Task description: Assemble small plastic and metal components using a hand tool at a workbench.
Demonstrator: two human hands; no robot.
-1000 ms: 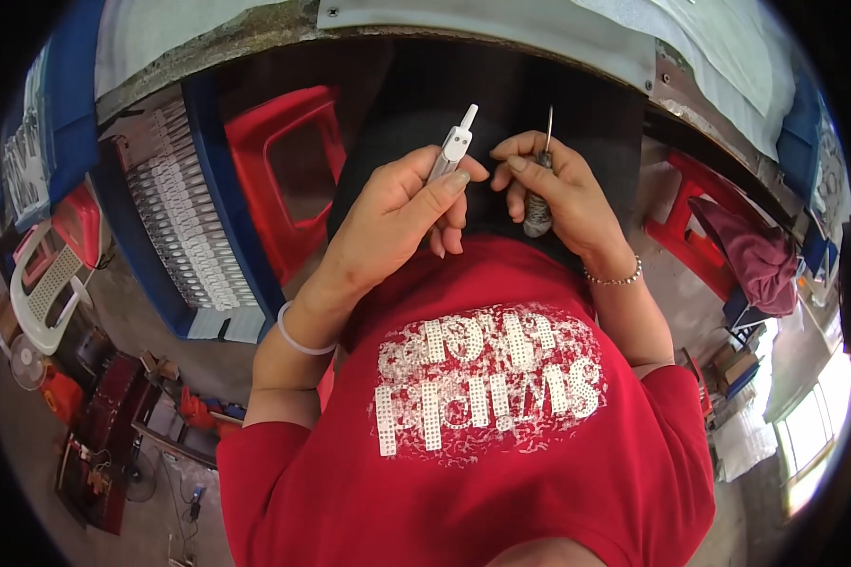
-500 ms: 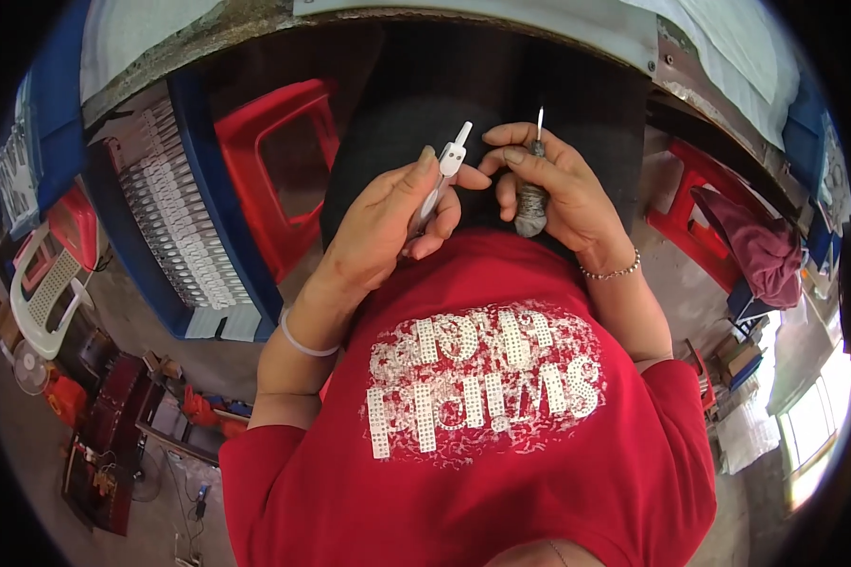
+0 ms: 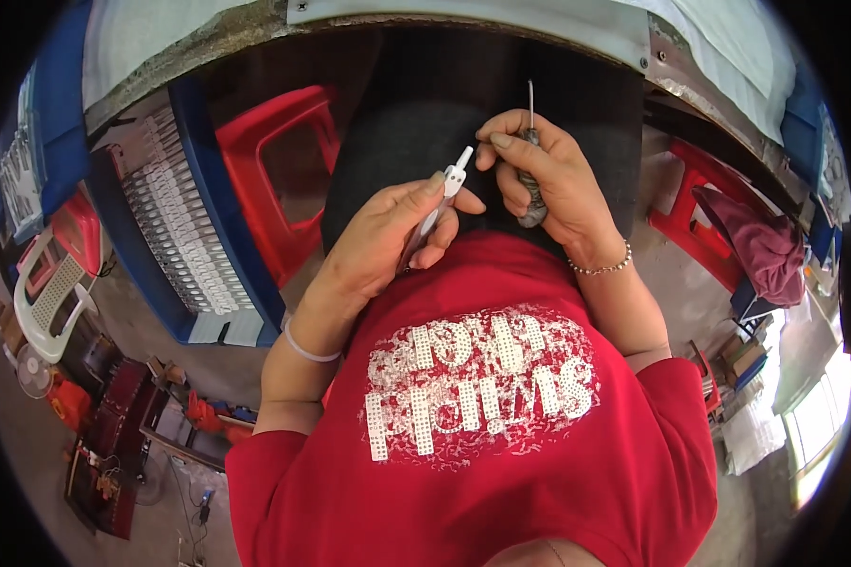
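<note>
My left hand (image 3: 388, 231) is closed around a white drawing compass (image 3: 455, 180). Its narrow handle tip points up and away, and its legs run down into my palm. Dark dots, apparently screws or holes, mark its head. In my right hand (image 3: 565, 184) is a small screwdriver (image 3: 533, 201), its grey handle wrapped and worn. The thin shaft stands upright above my fingers, apart from the compass. My right thumb and forefinger come together just left of the shaft; whether anything small is between them I cannot make out. Both hands are over my lap.
A blue crate (image 3: 255, 293) with rows of similar white and metal compasses stands at left, beside a red plastic stool (image 3: 246, 142). The table edge (image 3: 473, 21) crosses the far side. Another red stool (image 3: 676, 213), with maroon cloth (image 3: 756, 236), stands at right.
The compass has shifted slightly nearer to me and tilted more to the right. My right hand has moved a little away and left, the screwdriver's tip rising with it.
</note>
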